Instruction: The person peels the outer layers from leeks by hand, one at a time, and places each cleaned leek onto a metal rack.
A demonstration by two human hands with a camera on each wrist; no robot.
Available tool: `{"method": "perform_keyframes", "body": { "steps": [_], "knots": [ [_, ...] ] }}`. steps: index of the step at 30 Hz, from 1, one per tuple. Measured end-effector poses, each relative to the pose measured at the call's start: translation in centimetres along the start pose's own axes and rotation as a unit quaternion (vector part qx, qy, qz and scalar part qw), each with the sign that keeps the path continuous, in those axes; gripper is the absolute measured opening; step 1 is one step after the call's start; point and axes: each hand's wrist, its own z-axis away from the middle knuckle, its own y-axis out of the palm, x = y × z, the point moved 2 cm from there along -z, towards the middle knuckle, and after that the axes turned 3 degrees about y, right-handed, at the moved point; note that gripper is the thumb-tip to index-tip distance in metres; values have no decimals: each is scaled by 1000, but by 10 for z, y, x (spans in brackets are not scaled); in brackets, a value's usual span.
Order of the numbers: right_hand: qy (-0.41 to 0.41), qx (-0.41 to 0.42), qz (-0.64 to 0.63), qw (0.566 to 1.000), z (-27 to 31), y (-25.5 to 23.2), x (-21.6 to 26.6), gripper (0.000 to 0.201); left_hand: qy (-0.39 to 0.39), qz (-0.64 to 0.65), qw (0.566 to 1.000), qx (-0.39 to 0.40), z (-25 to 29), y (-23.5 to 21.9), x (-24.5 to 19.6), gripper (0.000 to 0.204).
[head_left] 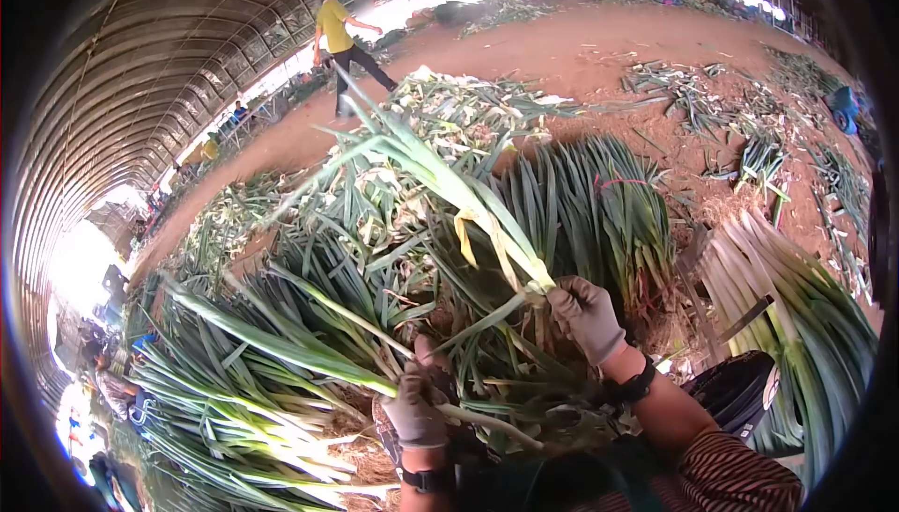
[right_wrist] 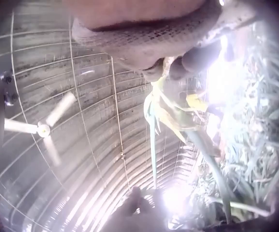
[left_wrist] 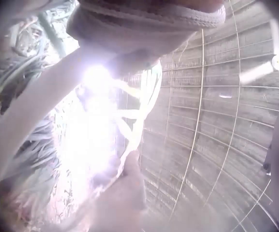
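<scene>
My gloved left hand [head_left: 417, 409] grips a long green onion [head_left: 290, 348] around its stem. The leaves reach up to the left and the pale shank points down to the right. The left wrist view shows this white shank [left_wrist: 30, 111] below the glove. Higher and to the right, my gloved right hand [head_left: 588, 318] pinches the pale lower end of a clump of green onion leaves [head_left: 440, 175]. A wilted yellow leaf [head_left: 465, 239] dangles from it. In the right wrist view, the leaves hang from the fingertips, with strong glare beside them.
Piles of green onions [head_left: 234, 409] lie at the left, and a tied bundle [head_left: 609, 212] stands ahead. More onions with white shanks [head_left: 749, 278] are stacked at the right. Leaf scraps [head_left: 487, 100] cover the ground beyond. A person in a yellow shirt [head_left: 333, 25] walks past.
</scene>
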Motion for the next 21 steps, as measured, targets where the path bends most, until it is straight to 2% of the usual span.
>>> {"method": "perform_keyframes", "body": {
  "steps": [2,4,5,6,8,10,12,14,15,18,19,21],
  "knots": [
    [-1,19,-11,1000,2,-7,-4,29,10,-56,998,17,-11,12,-18,22],
    [11,36,-2,999,10,-12,-11,25,27,-49,996,68,-26,33,-25,23],
    [39,73,-18,996,14,-15,-17,24,37,-45,994,94,-31,39,-25,23],
    [35,88,12,995,19,-14,-21,24,44,-22,993,105,-42,42,-9,23],
    [20,115,75,990,26,-13,-30,23,35,-4,988,150,-50,59,-13,26],
    [-10,146,141,979,34,-14,-44,22,30,84,986,143,-66,67,-1,28],
    [-34,164,181,969,36,-18,-56,22,81,75,990,90,-70,66,4,26],
    [-52,168,196,965,36,-24,-61,24,48,27,992,117,-68,57,5,19],
    [-78,164,283,942,32,-28,-57,30,42,41,990,129,-71,50,15,15],
    [-199,126,381,894,11,-14,-26,36,-10,102,985,141,-63,59,18,8],
    [-105,137,277,945,5,-7,-33,39,-32,137,980,141,-62,58,27,8],
    [73,207,185,958,1,16,-22,41,-62,170,969,169,-56,60,31,15]
  ]
}}
